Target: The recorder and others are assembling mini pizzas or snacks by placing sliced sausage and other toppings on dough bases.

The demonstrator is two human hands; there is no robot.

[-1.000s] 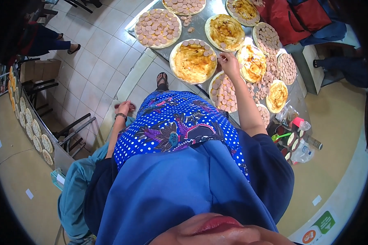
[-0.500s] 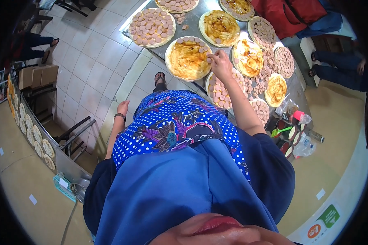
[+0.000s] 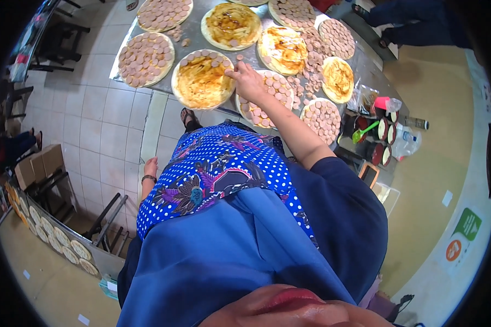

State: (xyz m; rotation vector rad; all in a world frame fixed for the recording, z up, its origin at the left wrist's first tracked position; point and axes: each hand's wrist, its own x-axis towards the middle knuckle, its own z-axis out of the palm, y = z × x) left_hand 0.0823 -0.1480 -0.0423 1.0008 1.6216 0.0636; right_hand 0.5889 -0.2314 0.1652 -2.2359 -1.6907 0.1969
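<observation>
At the near edge of the table, a round pizza base (image 3: 201, 84) is spread with reddish-brown sauce. Sausage slices (image 3: 213, 56) line its upper right rim. My right hand (image 3: 249, 83) reaches over that rim, fingertips pinched on what looks like a sausage slice at the sauce's edge. Beneath my right wrist lies another pizza (image 3: 273, 94), covered in sausage slices and partly hidden by the hand and forearm. My left hand (image 3: 150, 167) hangs low beside the blue dotted apron (image 3: 218, 158), holding nothing, its fingers loosely extended.
Loose sausage slices (image 3: 312, 52) are heaped among several other pizzas. A sauced base (image 3: 232, 26) sits behind, another (image 3: 338, 80) to the right. Dark cups, a green spatula (image 3: 365, 131) and a plastic bottle (image 3: 407, 143) crowd the right end. Cardboard boxes (image 3: 41, 163) stand left.
The view has shifted, so the table appears further left. My right hand stays at the pizza's right side, its fingertips now lower over the sauced edge. My left hand still hangs at my side.
</observation>
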